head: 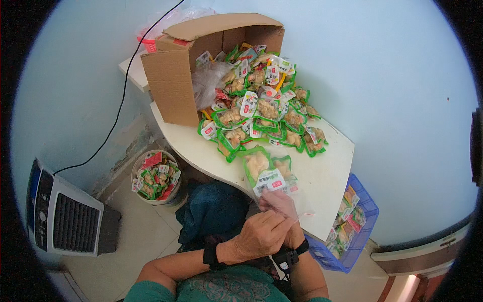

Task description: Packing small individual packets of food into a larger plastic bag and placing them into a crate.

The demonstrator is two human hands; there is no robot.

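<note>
Over the front of the white table, my right hand (278, 204) holds a clear plastic bag (306, 207) by its near part. Inside or under its clear film lie a green-edged food packet (257, 164) with pale pieces and a second similar packet (283, 166); which of these is not plain. My left hand (264, 232) crosses in front of the right wrist, its fingers pinched together at the bag's near edge. Just beyond the bag, a heap of sealed food packets (268, 109) spills out of a cardboard box (169, 87) lying on its side.
The white table (324, 196) has a curved front edge. A bucket of packets (134, 170) stands on the floor at left, near an air cooler (77, 219) with a black cable (124, 90). At right, below the table, is a blue crate (368, 226) with packets. A red basket (149, 45) sits behind the box.
</note>
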